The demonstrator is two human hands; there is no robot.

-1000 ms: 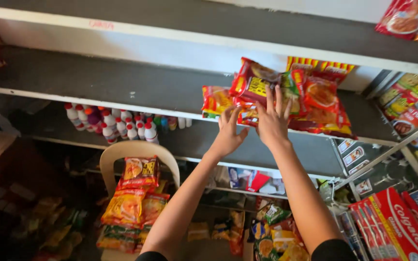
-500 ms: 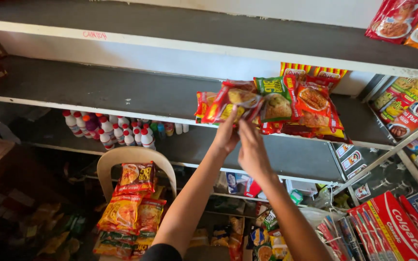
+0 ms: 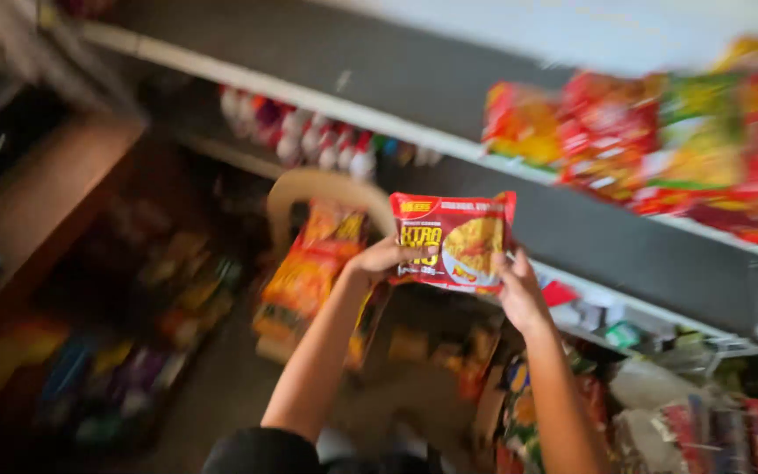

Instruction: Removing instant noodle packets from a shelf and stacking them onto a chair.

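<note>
Both my hands hold one red noodle packet (image 3: 454, 239) in front of me, below the grey shelf. My left hand (image 3: 379, 262) grips its lower left edge and my right hand (image 3: 519, 290) grips its lower right corner. The packet faces me, upright, with a yellow picture of noodles on it. Above and to the right, several red, green and orange noodle packets (image 3: 660, 140) lie stacked on the grey shelf (image 3: 396, 70). The view is blurred by motion.
A row of small red-and-white bottles (image 3: 309, 140) stands on a lower shelf at the back. A beige plastic chair (image 3: 326, 189) below carries orange snack packets (image 3: 309, 263). A brown wooden counter (image 3: 37, 193) is at the left, and more packaged goods (image 3: 712, 430) fill the lower right.
My hands have come down from the stack on the shelf with one red packet in them. The camera has tilted down and left, so the shelf now sits higher right.
</note>
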